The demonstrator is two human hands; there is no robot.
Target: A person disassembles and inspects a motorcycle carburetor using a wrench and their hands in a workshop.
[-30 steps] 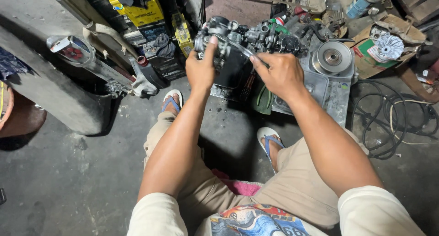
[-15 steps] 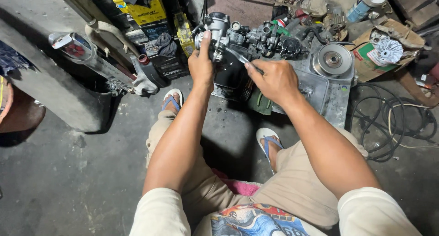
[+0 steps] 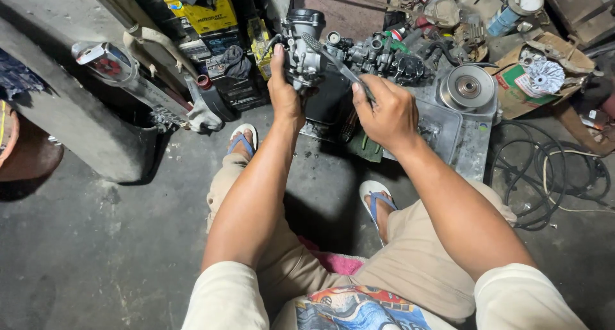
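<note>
- The person sits low over a concrete floor (image 3: 96, 253), knees spread, feet in blue-strapped sandals (image 3: 375, 199).
- The left hand (image 3: 285, 93) is wrapped around a grey metal carburetor (image 3: 302, 48), thumb up along its side; that grip is clamped firmly on the carburetor body, holding it up off the floor in front of the person.
- The right hand (image 3: 384, 112) has its grip closed around the handle end of a slim dark tool (image 3: 333, 61), which slants up and left so that its tip meets the top of the carburetor.
- The carburetor sits above and just in front of a dark engine block (image 3: 333, 106) that rests on the floor between the person's feet.
- Just to the right of the right hand lies a grey engine casing (image 3: 458, 128) with a round silver pulley (image 3: 469, 87) on top.
- Behind the carburetor is a row of further small metal engine parts (image 3: 384, 55), closely packed.
- To the left, a chrome exhaust pipe (image 3: 112, 64) leans against a concrete step (image 3: 70, 131), with yellow boxes (image 3: 205, 10) stacked further back.
- On the far right, black cables (image 3: 551, 170) coil on the floor, well apart from both hands, near a torn cardboard box (image 3: 532, 87) holding a small white fan wheel (image 3: 543, 75).
</note>
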